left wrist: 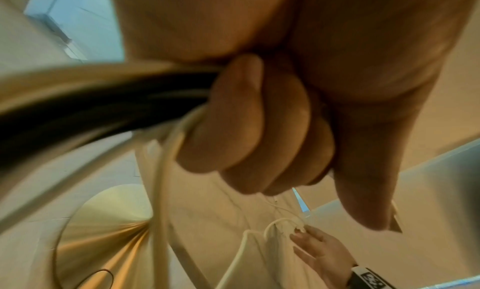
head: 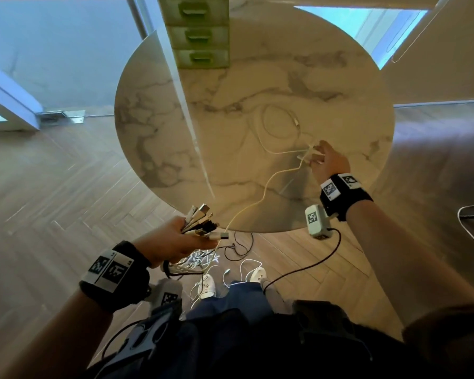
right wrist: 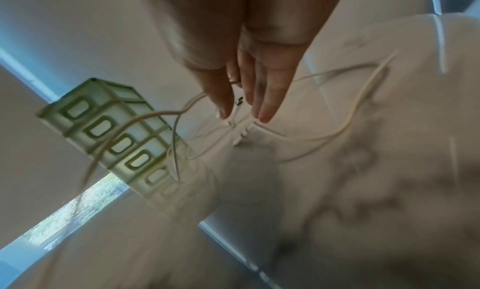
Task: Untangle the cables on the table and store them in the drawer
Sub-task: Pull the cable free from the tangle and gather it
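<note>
My right hand (head: 329, 160) is stretched out over the table (head: 340, 77), fingers (right wrist: 262, 100) straight and loose, their tips just at the plug ends of the white cable (head: 271, 127); it grips nothing yet. That cable lies in a loop mid-table and trails off the near edge toward my left hand (head: 173, 242), which is clenched round a bundle of cables (head: 200, 222), plugs fanned out above my fist, the rest hanging down to a tangle on the floor (head: 203, 262). The green drawer unit (head: 200, 36) stands at the far side of the table, all its drawers closed.

I think the step now is to pick up those loose plugs. I should pinch the plug itself, lift slowly, and watch that the loop slides free instead of knotting.
</note>
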{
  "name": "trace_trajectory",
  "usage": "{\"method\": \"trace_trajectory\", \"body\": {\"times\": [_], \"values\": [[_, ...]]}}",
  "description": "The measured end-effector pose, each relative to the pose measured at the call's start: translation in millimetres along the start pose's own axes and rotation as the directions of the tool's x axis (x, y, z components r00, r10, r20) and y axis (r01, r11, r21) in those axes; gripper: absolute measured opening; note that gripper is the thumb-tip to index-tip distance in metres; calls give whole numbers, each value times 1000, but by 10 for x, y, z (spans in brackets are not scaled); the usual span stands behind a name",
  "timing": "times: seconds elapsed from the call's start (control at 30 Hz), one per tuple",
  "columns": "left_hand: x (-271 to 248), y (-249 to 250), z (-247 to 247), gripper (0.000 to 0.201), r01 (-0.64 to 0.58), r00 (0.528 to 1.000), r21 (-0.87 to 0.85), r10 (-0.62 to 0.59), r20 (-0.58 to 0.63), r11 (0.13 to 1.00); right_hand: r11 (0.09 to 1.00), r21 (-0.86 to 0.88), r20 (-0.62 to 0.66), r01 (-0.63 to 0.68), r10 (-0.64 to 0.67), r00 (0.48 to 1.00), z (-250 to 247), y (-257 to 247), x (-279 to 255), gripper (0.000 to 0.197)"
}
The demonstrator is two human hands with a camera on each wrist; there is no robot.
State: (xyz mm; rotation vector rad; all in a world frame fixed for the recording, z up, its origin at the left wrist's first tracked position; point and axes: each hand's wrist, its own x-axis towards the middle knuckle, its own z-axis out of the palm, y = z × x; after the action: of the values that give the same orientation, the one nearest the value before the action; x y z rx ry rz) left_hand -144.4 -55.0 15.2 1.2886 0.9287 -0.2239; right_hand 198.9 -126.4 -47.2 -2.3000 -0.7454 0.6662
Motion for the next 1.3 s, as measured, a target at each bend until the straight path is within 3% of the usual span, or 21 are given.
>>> {"method": "trace_trajectory", "body": {"times": [0.1, 0.17, 0.23, 0.33, 0.4, 0.5, 0.57, 0.63, 0.67, 0.73, 0.83, 0.93, 1.0, 1.1, 1.13, 1.23, 1.3], "values": [[-26, -56, -51, 37, 20, 1000, 16, -20, -25, 1000, 998, -3, -1, 69, -69, 998, -37, -58, 60, 54], [-26, -61, -48, 38, -22, 998, 0, 22, -51, 1000, 980, -154, 37, 126, -122, 992, -38, -58, 41, 36], [-16, -33, -14, 31, -110, 981, -58, 99, -165, 992, 949, -248, 60, 196, -187, 981, -30, -77, -72, 19], [19, 53, 82, 31, -289, 897, -103, 231, -377, 952, 922, -238, 103, 306, -290, 952, 50, -89, -397, 22], [42, 137, 186, 33, -364, 848, -56, 305, -434, 930, 885, -254, 123, 390, -371, 921, 133, -87, -669, 24], [80, 307, 370, 21, -433, 841, 44, 422, -338, 900, 865, -76, 79, 496, -491, 868, 242, -101, -1037, 20], [169, 357, 482, 25, -469, 850, 28, 460, -257, 883, 832, -27, 131, 553, -546, 828, 292, -93, -1215, 20], [278, 382, 565, 22, -459, 860, -3, 443, -253, 888, 808, -14, 188, 589, -577, 795, 297, -76, -1322, 22], [326, 388, 595, 16, -443, 861, -4, 425, -279, 896, 812, -13, 184, 583, -571, 800, 284, -65, -1343, 23], [406, 363, 610, 10, -418, 841, -15, 380, -386, 908, 864, 6, 95, 503, -501, 860, 236, -33, -1330, 21], [521, 262, 556, 16, -415, 764, -72, 305, -569, 907, 949, 183, -81, 257, -246, 966, 94, -67, -1242, 15], [605, 237, 521, 17, -414, 705, -128, 229, -671, 901, 929, 363, -115, 75, -35, 993, -64, -165, -1102, 14], [662, 253, 515, 13, -391, 718, -145, 203, -665, 909, 900, 434, -143, 39, 26, 989, -152, -234, -980, 15], [765, 305, 558, 17, -295, 813, -82, 205, -544, 952, 844, 533, -186, 60, 47, 981, -255, -339, -794, 16], [814, 325, 569, 17, -280, 823, -48, 214, -526, 959, 825, 560, -196, 75, 44, 980, -289, -370, -732, 15], [992, 412, 566, 12, -286, 798, 21, 250, -548, 958, 807, 581, -210, 106, 23, 978, -417, -431, -534, 11], [1134, 461, 545, 9, -277, 765, 75, 267, -586, 958, 841, 534, -196, 89, 21, 980, -471, -398, -383, 12]]}}
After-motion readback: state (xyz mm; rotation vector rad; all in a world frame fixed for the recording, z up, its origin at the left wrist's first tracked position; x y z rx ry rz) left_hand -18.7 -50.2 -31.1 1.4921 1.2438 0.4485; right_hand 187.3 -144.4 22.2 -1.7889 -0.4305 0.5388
